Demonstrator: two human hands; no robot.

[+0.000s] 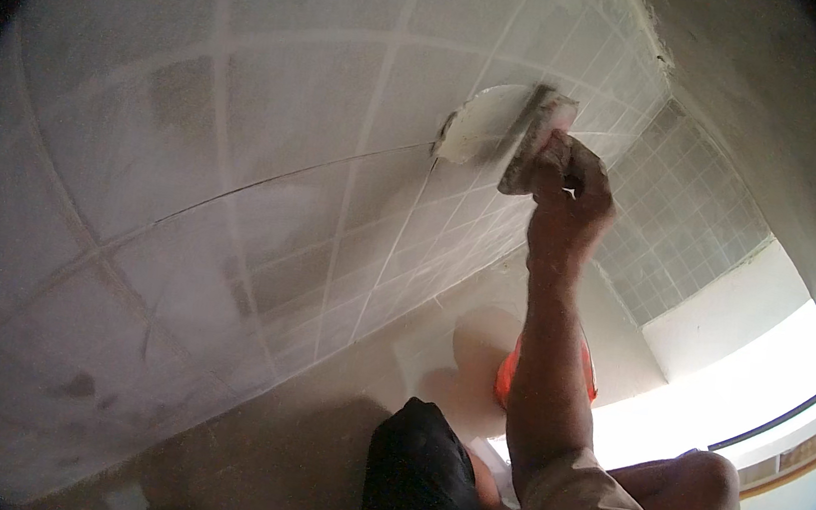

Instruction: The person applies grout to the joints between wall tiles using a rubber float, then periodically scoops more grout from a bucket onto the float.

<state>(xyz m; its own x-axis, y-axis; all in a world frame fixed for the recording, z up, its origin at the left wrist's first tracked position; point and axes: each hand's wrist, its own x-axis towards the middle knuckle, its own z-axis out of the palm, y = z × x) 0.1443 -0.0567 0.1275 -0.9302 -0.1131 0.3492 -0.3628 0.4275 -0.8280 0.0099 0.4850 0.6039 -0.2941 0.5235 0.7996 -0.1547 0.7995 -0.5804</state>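
Note:
My right hand (578, 174) is stretched out to the tiled wall (296, 91), its fingers closed around a flat grout spreader (533, 143). The spreader's long edge lies against the wall, tilted, and its blade is coated with pale paste. Just left of it a thick smear of whitish grout (483, 128) covers the tiles, with a darker lump along its left rim. Pale lines run in the joints between the grey tiles, while some joints near the smear show as thin dark gaps. A hazy film dulls much of the tile surface. My left hand is out of view.
A red bucket (505, 375) stands on the floor behind my forearm. My bent knees, one in black cloth (417, 488), are below. A second tiled wall (685, 206) meets the first at the far corner. Bright light comes through an opening (748, 364) on the right.

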